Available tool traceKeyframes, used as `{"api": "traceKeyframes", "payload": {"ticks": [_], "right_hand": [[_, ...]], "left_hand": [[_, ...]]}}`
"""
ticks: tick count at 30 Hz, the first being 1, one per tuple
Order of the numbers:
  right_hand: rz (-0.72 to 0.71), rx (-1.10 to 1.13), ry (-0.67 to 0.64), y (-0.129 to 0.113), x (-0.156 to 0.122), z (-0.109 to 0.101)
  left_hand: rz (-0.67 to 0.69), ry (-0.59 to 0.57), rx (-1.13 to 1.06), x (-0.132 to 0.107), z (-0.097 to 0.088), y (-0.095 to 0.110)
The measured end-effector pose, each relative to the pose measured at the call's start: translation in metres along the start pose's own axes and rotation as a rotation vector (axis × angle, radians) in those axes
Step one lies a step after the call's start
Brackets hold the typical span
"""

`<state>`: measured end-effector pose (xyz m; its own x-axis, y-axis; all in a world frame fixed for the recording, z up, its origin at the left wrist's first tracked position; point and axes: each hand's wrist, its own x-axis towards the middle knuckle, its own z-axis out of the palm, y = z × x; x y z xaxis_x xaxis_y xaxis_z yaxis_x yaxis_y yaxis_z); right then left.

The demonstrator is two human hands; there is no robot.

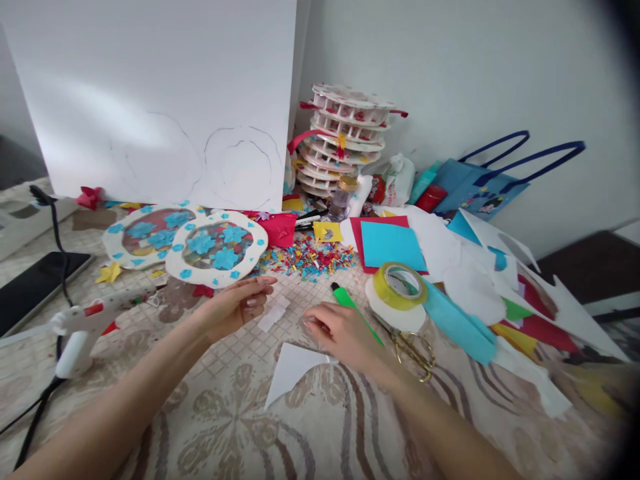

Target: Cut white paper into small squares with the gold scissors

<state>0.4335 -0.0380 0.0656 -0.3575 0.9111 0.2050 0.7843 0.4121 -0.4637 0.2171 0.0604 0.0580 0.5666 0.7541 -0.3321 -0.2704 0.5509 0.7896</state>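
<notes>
At nine o'clock in the view a dark tablet (pixel 35 283) lay flat on the patterned cloth (pixel 225 413). At its five o'clock a white glue gun (pixel 80 327) rested with its black cord trailing toward the near edge. Two round paper discs with blue flowers stuck on them, the left disc (pixel 147 235) and the right disc (pixel 217 248), sat overlapping at eleven o'clock of the left hand (pixel 235 307). A white board (pixel 160 100) leaned upright behind them.

The left hand hovered open above the cloth, fingers stretched out side by side and pointing to three o'clock, gripping nothing. A small white strip (pixel 273 317) lay just beside its fingertips, at four o'clock.

The two hands were apart. The right hand (pixel 343 332) lay palm down with its fingers bent toward the cloth; whether they pinched anything could not be told. A cut white paper piece (pixel 293 370) lay flat at its seven o'clock, one corner reaching the hand.

A heap of confetti (pixel 310 257) lay at twelve o'clock of the right hand. A green marker (pixel 356 308) touched the hand's far side. A yellow tape roll (pixel 400 285) sat at two o'clock, and gold-handled scissors (pixel 416 351) at four o'clock.
</notes>
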Motion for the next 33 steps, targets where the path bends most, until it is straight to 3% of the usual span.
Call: {"api": "traceKeyframes", "payload": {"ticks": [9,15,19,26,33], "right_hand": [[-0.055,0.107,0.037,0.001,-0.014,0.009],[-0.089,0.069,-0.081,-0.009,-0.02,0.012],[-0.073,0.046,-0.176,-0.013,-0.021,0.011],[-0.049,0.064,-0.283,-0.018,-0.02,0.016],[-0.004,0.109,-0.267,-0.008,-0.02,0.019]], "left_hand": [[0.065,0.022,0.177,-0.014,-0.009,-0.001],[0.433,0.158,1.046,-0.021,-0.015,0.0],[0.419,0.154,1.387,-0.025,-0.013,-0.005],[0.351,0.077,1.376,-0.025,-0.008,-0.022],[0.307,0.081,1.281,-0.022,-0.011,-0.018]]}}
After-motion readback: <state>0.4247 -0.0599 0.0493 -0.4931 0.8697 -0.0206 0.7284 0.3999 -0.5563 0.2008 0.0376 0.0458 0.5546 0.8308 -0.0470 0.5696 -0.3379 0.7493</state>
